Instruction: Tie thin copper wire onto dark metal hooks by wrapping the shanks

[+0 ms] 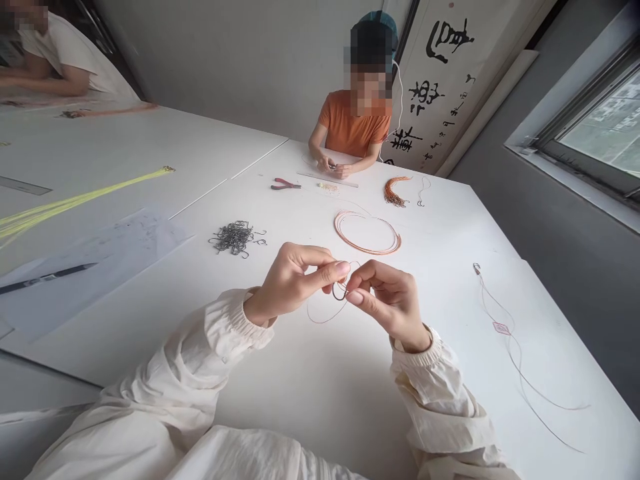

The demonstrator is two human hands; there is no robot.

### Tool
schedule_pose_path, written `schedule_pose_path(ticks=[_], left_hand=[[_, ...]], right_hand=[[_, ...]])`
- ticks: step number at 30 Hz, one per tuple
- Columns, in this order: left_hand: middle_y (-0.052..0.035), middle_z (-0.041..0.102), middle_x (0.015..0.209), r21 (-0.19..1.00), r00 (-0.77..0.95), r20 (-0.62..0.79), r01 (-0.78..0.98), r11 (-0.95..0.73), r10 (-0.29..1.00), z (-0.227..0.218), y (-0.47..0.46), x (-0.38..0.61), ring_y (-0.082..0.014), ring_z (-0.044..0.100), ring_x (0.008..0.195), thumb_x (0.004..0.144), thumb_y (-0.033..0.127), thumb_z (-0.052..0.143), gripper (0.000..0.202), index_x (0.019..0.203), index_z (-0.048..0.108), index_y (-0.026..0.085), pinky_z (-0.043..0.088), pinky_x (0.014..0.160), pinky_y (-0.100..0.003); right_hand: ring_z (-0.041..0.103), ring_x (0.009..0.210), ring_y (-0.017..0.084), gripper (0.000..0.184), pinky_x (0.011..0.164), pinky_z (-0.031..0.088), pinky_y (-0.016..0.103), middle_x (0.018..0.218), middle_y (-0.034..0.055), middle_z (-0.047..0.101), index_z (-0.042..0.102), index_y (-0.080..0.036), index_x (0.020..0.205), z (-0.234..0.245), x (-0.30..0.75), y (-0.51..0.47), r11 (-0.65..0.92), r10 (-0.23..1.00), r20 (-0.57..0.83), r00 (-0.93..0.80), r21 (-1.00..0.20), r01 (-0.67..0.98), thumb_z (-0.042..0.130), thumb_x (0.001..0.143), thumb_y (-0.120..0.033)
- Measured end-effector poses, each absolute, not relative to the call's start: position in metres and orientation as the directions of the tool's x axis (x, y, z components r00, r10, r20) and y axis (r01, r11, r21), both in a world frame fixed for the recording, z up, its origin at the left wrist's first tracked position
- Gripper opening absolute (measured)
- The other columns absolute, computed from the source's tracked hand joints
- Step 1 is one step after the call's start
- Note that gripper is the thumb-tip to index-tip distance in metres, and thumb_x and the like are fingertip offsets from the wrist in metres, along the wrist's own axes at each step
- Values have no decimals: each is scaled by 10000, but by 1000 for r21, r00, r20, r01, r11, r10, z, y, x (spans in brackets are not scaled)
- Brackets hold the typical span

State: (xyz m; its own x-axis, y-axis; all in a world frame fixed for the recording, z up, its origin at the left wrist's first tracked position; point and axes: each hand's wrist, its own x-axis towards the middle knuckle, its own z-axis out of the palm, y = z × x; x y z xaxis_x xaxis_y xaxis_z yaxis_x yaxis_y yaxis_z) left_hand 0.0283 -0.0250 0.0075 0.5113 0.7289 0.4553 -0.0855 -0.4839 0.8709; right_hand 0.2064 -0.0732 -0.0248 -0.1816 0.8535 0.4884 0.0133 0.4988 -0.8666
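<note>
Above the white table (300, 373), a dark fish hook (340, 295) is pinched between my two hands, its curved bend showing below the fingertips. My left hand (303, 280) is closed on the hook's upper part with thumb and forefinger. From the other side, my right hand (387, 297) pinches at the hook and a thin reddish line (325, 322). That line hangs in a loop below the fingers; my fingertips hide where it meets the hook. Beyond my hands lies a coil of orange line (367, 252). To the left sits a pile of dark hooks (235, 237).
Across the table a person in an orange shirt (355, 123) works near red-handled pliers (286, 183), a ruler (327, 179) and an orange bundle (395, 192). At right lies a hook with line and tag (501, 327). Yellow lines (90, 197), paper (115, 267) and a pen (50, 277) lie left.
</note>
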Motion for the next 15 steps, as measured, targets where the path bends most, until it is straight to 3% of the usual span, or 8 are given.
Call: schedule_pose_path(ticks=[5,8,13,15], left_hand=[[23,552,517,891,571,425,-125,-437,703,9,-29,26,-72,510,506,859,140,673,300,562,634,128,406,504,-199],[17,563,519,897,593,411,-126,-424,693,10,-30,24,-74,519,509,860,141,672,297,564,642,126,417,512,-201],[1,588,531,894,594,412,-116,-433,691,11,-32,22,-85,550,527,873,161,661,305,571,657,124,449,540,-211],[3,581,523,885,584,423,-104,-453,693,11,-32,21,-84,539,517,870,162,666,322,551,643,125,439,530,-213]], right_hand=[[392,502,87,124,528,360,267,575,-38,528,618,-182,787,-29,212,-65,394,879,418,-227,-908,-144,722,840,-222],[374,477,81,159,500,326,253,529,-70,472,601,-191,806,-31,213,-63,416,887,431,-167,-902,-119,760,799,-193],[367,450,90,440,497,322,256,508,-115,429,547,-240,1127,-29,210,-67,414,906,415,-89,-910,-23,792,766,-183],[370,461,92,411,500,325,260,524,-97,449,570,-229,1169,-29,211,-69,406,904,406,-135,-913,-33,761,805,-209]])
